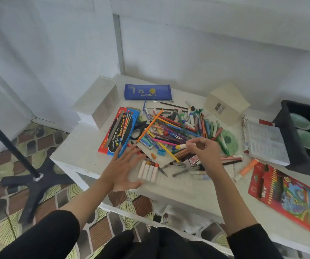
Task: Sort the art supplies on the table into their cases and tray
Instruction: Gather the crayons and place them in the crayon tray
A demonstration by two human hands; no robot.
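A heap of pens, pencils, markers and crayons (176, 131) covers the middle of the white table (79, 146). My right hand (204, 152) pinches a white crayon with a yellow tip (182, 146) just above the heap. My left hand (124, 169) lies flat with spread fingers against the left end of a clear plastic crayon tray (161, 181) near the front edge. Several pale crayons (148, 171) lie side by side in that tray. A blue pencil pouch (147, 92) sits at the back.
A red and blue watercolour box (118, 131) lies left of the heap, black scissors (139, 128) beside it. A red coloured-pencil box (290, 199) lies at the right, with a white marker case (266, 141), a cream box (227, 103) and a black palette tray (288, 128). A stand's black base (33, 184) is on the floor.
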